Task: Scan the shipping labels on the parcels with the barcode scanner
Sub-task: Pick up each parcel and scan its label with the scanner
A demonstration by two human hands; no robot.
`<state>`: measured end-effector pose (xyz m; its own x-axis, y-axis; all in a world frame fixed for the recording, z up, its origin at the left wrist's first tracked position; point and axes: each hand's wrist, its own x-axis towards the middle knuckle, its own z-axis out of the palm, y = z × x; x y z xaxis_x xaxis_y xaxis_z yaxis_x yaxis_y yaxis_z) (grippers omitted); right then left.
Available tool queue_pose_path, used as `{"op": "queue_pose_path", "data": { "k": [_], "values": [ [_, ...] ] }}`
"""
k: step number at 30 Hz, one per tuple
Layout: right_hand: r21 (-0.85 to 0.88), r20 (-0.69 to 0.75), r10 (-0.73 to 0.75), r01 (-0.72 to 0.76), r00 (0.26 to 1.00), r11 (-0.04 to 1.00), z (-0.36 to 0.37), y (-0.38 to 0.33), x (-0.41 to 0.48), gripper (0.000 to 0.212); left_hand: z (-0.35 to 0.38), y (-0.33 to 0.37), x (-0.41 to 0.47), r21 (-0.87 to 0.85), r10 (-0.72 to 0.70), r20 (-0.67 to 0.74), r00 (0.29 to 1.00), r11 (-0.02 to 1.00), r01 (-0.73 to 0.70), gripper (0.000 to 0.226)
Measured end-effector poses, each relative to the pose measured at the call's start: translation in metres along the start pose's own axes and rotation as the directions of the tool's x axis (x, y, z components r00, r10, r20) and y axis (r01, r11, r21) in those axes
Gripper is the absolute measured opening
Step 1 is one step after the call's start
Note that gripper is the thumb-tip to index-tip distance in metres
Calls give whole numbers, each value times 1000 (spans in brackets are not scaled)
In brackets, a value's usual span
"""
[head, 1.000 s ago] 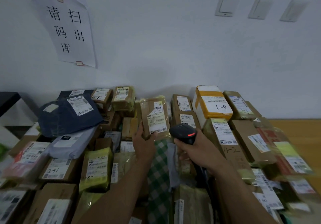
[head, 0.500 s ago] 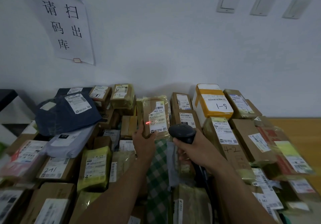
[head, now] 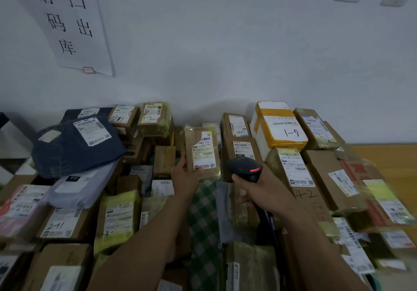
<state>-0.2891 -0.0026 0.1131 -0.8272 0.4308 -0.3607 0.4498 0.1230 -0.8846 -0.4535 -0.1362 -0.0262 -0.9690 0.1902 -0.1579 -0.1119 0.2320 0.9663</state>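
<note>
Left hand (head: 185, 178) holds parcel (head: 202, 153) upright.

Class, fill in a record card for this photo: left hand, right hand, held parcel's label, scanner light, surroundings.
Left: the left hand holds the small taped parcel by its lower left corner
Right: the right hand grips the barcode scanner, to the parcel's right
Label: white shipping label faces the camera
Scanner light: red strip lit
Surroundings: box marked 1-9; dark blue bag; wall sign
</note>
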Motion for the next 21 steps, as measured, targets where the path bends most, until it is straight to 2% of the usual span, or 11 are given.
{"op": "queue_pose_path", "data": {
  "k": [3, 9, 13, 15, 17, 21],
  "values": [
    [-29, -16, 30, -30, 999, 999, -4, 8, 15, 52, 5, 5, 23, 8, -113, 57, 992, 994, 112, 57],
    [-69, -38, 115, -118, 993, 991, -5, 32, 50, 55, 31, -10, 69, 185, -325, 155, 933, 937, 296, 60],
    [-103, -66, 148, -154, 987, 983, -6, 46, 71, 65, 53, -10, 91, 245, -360, 210, 909, 919, 308, 52],
    [-109, -82, 162, -171, 983, 979, -6, 51, 75, 71, 61, -15, 96, 265, -378, 204, 903, 910, 320, 55],
    [-104, -92, 167, -176, 982, 979, -6, 56, 79, 71, 64, -24, 101, 301, -388, 204, 899, 898, 319, 60],
    [-92, -103, 168, -178, 980, 980, -6, 57, 83, 69, 63, -37, 109, 358, -365, 279, 888, 898, 256, 52]
  ]
}}
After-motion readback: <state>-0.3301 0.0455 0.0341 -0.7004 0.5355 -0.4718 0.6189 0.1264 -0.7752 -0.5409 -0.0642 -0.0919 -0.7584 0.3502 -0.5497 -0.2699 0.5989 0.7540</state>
